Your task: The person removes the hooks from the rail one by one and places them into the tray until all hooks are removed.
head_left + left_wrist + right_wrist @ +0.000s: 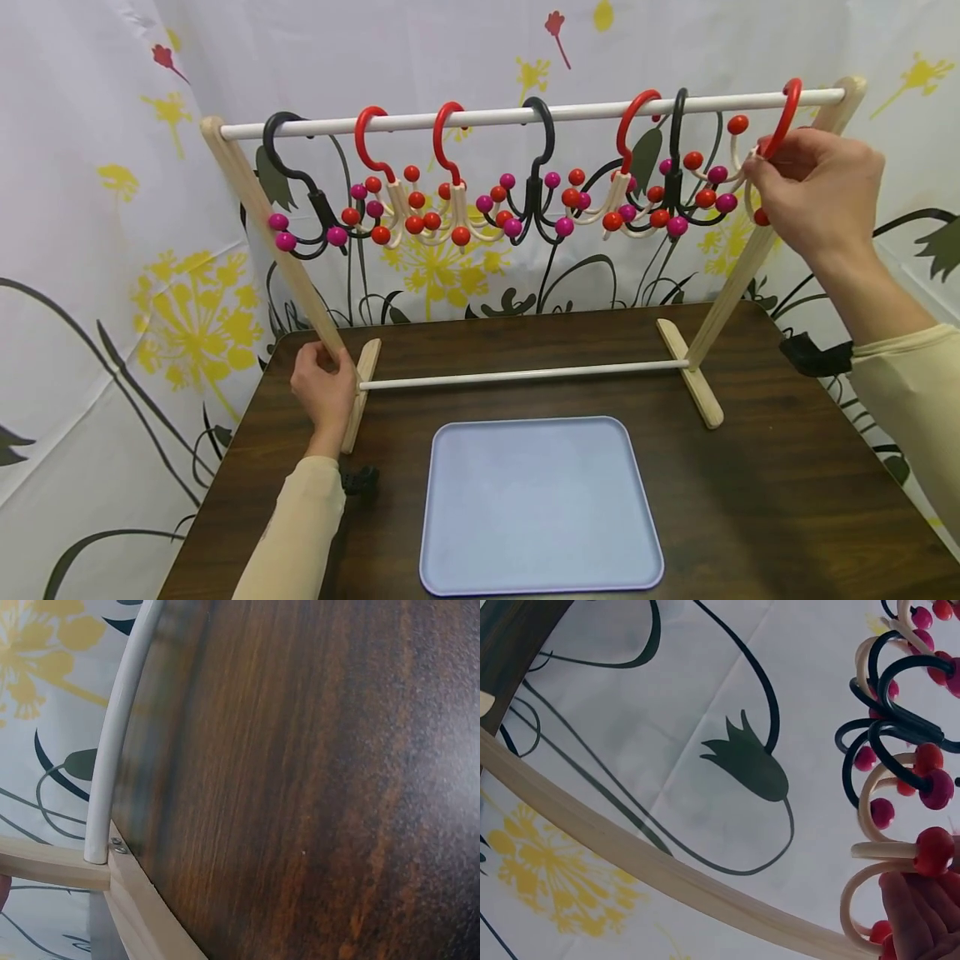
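Observation:
A wooden rack with a white top rail [480,119] stands on the table. Low on its left post [281,250], my left hand [327,392] grips the wood; the left wrist view has only a sliver of a fingertip. At the rail's right end, my right hand [832,196] pinches a cream multi-arm hanger by the base of its red hook [789,108], the hook looped over the rail. Its red balls [935,851] show beside the fingers in the right wrist view. Several similar hangers, such as the black one [534,187], hang along the rail, tipped with red or magenta balls.
A light blue tray [540,508] lies on the dark wooden table [750,508] in front of the rack. The white lower bar [525,374] joins the rack's two feet. Behind hangs a flower-patterned cloth [90,250].

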